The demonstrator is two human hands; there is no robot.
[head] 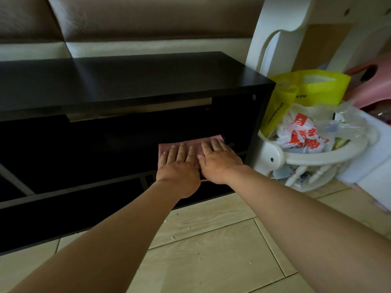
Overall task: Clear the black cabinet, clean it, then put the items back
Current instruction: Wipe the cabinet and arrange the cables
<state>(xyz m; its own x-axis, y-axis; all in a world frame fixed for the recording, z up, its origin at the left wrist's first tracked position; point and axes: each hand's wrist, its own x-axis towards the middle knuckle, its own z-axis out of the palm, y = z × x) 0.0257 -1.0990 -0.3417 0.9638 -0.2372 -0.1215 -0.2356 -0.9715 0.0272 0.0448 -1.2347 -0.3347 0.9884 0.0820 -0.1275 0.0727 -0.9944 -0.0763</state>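
- While the left hand (179, 166) and right hand (218, 160) lay side by side with fingers straight, both pressed a pink cloth (169, 147) flat; neither gripped it.
- The cloth lay on the cabinet's (127, 81) shelf, near its right end, at the front edge.
- A yellow bag (317, 87) and a white rack (317, 157) of plastic bags stood on the floor (211, 240), beside the cabinet's right side.

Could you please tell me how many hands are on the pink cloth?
2. The left hand lies flat on the pink cloth's left half, the right hand on its right half.
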